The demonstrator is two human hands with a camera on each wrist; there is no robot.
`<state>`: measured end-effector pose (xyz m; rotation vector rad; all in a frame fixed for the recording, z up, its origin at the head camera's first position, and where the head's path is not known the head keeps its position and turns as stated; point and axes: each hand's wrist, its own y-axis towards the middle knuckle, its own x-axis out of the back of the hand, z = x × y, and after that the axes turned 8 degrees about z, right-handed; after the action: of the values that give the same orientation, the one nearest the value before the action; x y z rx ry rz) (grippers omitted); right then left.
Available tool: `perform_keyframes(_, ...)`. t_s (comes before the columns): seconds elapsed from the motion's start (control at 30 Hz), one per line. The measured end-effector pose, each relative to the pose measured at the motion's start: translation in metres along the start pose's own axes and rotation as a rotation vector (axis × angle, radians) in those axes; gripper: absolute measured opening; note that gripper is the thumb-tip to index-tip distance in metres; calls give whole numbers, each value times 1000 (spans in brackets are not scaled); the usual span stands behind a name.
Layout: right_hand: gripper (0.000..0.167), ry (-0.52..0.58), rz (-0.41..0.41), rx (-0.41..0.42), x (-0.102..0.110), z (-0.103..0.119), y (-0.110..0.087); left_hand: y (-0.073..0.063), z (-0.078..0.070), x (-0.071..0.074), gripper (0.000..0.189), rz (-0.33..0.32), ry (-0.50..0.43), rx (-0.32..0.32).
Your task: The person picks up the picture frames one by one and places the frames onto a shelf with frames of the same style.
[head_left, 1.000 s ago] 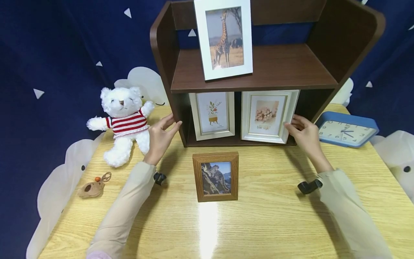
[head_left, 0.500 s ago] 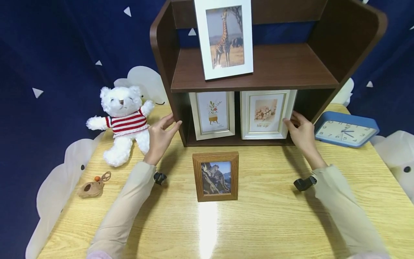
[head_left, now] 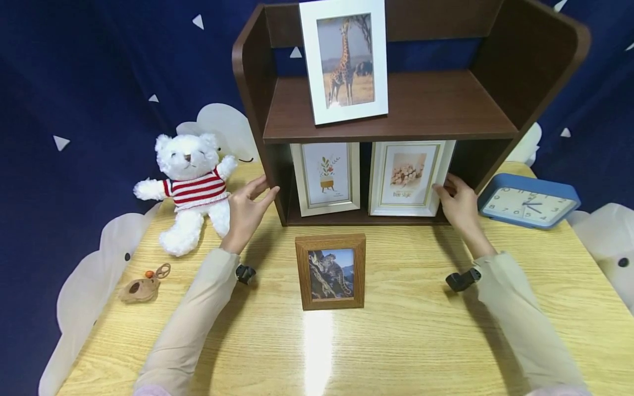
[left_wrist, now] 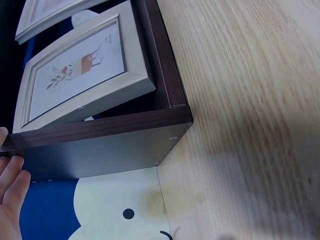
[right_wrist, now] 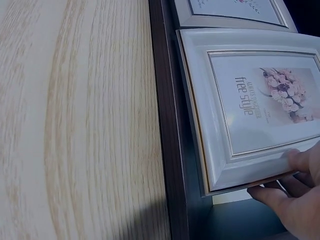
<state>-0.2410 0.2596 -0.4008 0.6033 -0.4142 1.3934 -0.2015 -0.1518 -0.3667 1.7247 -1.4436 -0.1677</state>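
In the head view, my right hand pinches the right side of a cream picture frame with a pink flower print, standing in the lower compartment of a dark brown bookshelf. The right wrist view shows the thumb on the front of that picture frame and fingers behind its edge. My left hand grips the front edge of the bookshelf's left side panel, fingers along the outer face. Left of the flower print stands another cream frame with a potted-plant print, slightly tilted.
A white giraffe picture frame stands on the upper shelf. Before the bookshelf is a wooden frame with a leopard picture. A white teddy bear and a brown keychain sit left; a blue clock stands right.
My right hand has shifted slightly left, and the flower-print frame's right side has moved slightly left and back with it. The left hand keeps its place on the side panel.
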Motion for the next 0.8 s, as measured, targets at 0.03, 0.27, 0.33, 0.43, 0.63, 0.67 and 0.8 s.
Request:
perform_keyframes(0.03, 47, -2, 0, -3, 0, 0, 0, 0, 0, 0, 29, 0, 2, -2)
perform_keyframes(0.27, 45, -31, 9, -24, -2, 0, 0, 0, 1, 0, 29, -4, 2, -9)
perform_keyframes(0.33, 46, -37, 7, -38, -2, 1, 0, 0, 1, 0, 29, 0, 1, -8)
perform_keyframes(0.43, 46, -39, 4, -53, -3, 1, 0, 0, 1, 0, 29, 3, -4, -8)
perform_keyframes(0.63, 46, -19, 2, -57, -4, 0, 1, 0, 1, 0, 29, 0, -2, -3)
perform_keyframes(0.67, 46, -16, 2, -59, -4, 0, 0, 0, 1, 0, 29, -1, -3, -1)
perform_keyframes(0.8, 47, -14, 6, -65, -4, 0, 0, 0, 1, 0, 29, 2, -2, 5)
